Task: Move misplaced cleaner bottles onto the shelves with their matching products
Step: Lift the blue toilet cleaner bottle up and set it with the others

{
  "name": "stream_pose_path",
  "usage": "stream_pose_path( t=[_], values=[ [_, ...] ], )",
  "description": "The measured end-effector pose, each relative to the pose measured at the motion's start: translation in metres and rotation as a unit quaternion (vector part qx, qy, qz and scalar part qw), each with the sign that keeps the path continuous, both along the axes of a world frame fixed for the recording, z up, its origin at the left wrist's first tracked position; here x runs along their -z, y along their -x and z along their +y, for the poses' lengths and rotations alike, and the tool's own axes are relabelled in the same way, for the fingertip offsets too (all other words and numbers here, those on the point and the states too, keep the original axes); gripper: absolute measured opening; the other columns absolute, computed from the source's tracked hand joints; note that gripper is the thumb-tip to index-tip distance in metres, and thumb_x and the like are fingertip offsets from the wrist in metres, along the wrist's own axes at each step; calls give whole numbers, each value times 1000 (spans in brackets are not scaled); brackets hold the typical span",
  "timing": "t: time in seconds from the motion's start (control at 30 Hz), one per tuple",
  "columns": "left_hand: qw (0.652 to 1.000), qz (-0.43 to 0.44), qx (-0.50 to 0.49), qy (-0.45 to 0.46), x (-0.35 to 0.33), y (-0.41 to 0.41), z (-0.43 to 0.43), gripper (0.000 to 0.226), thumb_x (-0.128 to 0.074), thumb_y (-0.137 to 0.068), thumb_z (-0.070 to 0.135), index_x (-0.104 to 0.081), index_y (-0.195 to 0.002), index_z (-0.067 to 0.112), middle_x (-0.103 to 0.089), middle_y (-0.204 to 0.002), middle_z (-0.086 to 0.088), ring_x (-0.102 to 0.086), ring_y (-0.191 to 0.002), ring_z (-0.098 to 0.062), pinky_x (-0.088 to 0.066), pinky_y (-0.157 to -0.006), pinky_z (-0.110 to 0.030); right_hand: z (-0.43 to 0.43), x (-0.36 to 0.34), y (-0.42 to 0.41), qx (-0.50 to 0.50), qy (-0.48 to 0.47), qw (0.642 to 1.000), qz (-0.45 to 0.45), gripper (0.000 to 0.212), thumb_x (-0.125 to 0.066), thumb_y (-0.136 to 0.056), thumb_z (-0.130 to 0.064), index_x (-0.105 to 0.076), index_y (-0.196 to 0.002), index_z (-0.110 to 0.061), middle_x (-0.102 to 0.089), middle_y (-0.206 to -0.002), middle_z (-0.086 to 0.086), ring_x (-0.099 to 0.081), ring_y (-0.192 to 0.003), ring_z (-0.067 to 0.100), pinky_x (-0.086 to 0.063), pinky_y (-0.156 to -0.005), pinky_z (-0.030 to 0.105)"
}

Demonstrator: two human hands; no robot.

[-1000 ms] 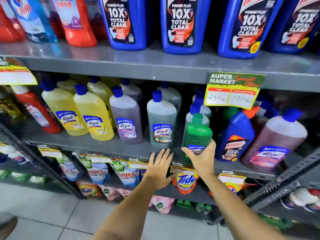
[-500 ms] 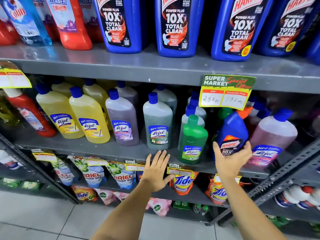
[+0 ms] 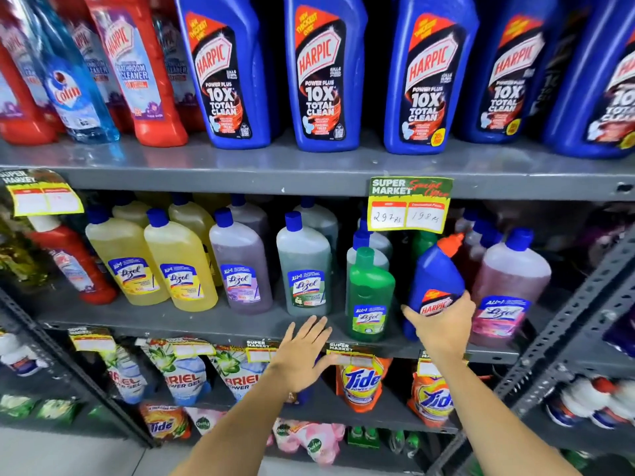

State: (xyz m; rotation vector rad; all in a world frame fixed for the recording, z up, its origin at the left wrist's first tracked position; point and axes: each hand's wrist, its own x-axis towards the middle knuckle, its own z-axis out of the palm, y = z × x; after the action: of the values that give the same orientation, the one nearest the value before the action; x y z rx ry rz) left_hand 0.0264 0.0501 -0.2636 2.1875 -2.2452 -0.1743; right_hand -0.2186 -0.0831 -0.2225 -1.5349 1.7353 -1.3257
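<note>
A small blue Harpic bottle (image 3: 435, 276) with an orange cap stands tilted on the middle shelf (image 3: 206, 321) among Lizol bottles. My right hand (image 3: 443, 324) wraps around its lower part. To its left is a green Lizol bottle (image 3: 369, 293), to its right a pink Lizol bottle (image 3: 508, 286). My left hand (image 3: 302, 352) hovers open, fingers spread, in front of the middle shelf's edge and holds nothing. Large blue Harpic bottles (image 3: 319, 73) line the top shelf (image 3: 309, 166).
Yellow, purple and grey Lizol bottles (image 3: 178, 266) fill the middle shelf's left, with a red bottle (image 3: 72, 266) at the far left. Red bathroom cleaners (image 3: 137, 70) and a Colin bottle (image 3: 68, 87) stand top left. A price tag (image 3: 409, 207) hangs above the small Harpic. Detergent pouches (image 3: 360, 379) fill lower shelves.
My right hand moved right from the green Lizol bottle to the small Harpic bottle and closed around it. My left hand stayed in front of the shelf edge. The view came closer.
</note>
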Motion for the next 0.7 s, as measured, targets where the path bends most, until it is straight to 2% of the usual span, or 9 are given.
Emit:
stream_pose_path(
  t=[0.1, 0.2, 0.27, 0.33, 0.43, 0.47, 0.53, 0.6, 0.7],
  values=[
    [994, 15, 25, 103, -46, 2, 10, 63, -26, -99, 55, -18, -152, 20, -19, -161, 0, -9, -147, -15, -8, -118, -37, 28, -1, 9, -3, 39, 999, -27, 99, -97, -39, -38, -45, -119, -13, -50, -110, 7, -55, -100, 28, -47, -88, 39],
    [966, 50, 70, 245, -117, 8, 17, 60, -31, -98, 52, -34, -146, 17, -46, -146, -4, -36, -135, -21, -26, -110, -36, 59, -8, 18, -9, 49, 996, -67, 103, -97, -37, -40, -40, -121, -26, -41, -105, -9, -48, -91, 14, -44, -82, 32],
    [928, 65, 109, 350, -169, 18, 15, 53, -36, -97, 46, -44, -139, 15, -56, -134, -6, -48, -123, -23, -35, -101, -37, 77, -20, 24, -10, 62, 993, -101, 107, -96, -35, -43, -38, -123, -31, -43, -105, -15, -49, -91, 9, -42, -82, 32],
    [883, 48, 137, 445, -215, 31, 7, 44, -43, -95, 38, -51, -131, 13, -60, -127, -7, -51, -116, -24, -38, -94, -37, 87, -42, 29, -16, 95, 988, -117, 103, -96, -34, -43, -38, -118, -35, -43, -102, -24, -49, -91, 3, -41, -81, 32],
    [832, 30, 132, 538, -266, 44, -17, 33, -50, -94, 28, -59, -119, 8, -64, -119, -9, -55, -109, -28, -43, -88, -40, 92, -89, 37, -34, 168, 979, -113, 99, -95, -33, -47, -38, -114, -46, -47, -102, -36, -51, -93, -2, -40, -82, 19],
    [831, 26, 116, 543, -277, 46, -26, 33, -51, -94, 27, -60, -118, 7, -64, -119, -10, -56, -109, -29, -43, -88, -41, 93, -107, 40, -37, 185, 975, -115, 98, -93, -32, -52, -38, -113, -51, -49, -104, -36, -53, -94, -1, -41, -83, 16],
    [857, 7, 76, 509, -288, 47, -45, 36, -52, -95, 30, -59, -121, 6, -61, -126, -12, -53, -116, -30, -40, -93, -43, 90, -142, 45, -39, 208, 970, -118, 98, -88, -32, -59, -36, -115, -55, -53, -106, -31, -58, -96, 4, -43, -85, 22],
    [885, -13, 49, 463, -288, 46, -58, 43, -49, -98, 34, -55, -129, 6, -53, -139, -14, -46, -129, -31, -36, -101, -45, 83, -173, 49, -40, 234, 966, -107, 104, -87, -33, -61, -37, -123, -45, -57, -108, -21, -59, -98, 6, -44, -85, 26],
    [894, -38, 28, 446, -282, 42, -68, 47, -39, -100, 41, -54, -132, 10, -49, -144, -11, -40, -135, -30, -34, -106, -44, 70, -217, 54, -39, 268, 958, -94, 108, -89, -35, -58, -38, -127, -32, -56, -110, -19, -56, -98, 0, -41, -85, 22]
  ],
)
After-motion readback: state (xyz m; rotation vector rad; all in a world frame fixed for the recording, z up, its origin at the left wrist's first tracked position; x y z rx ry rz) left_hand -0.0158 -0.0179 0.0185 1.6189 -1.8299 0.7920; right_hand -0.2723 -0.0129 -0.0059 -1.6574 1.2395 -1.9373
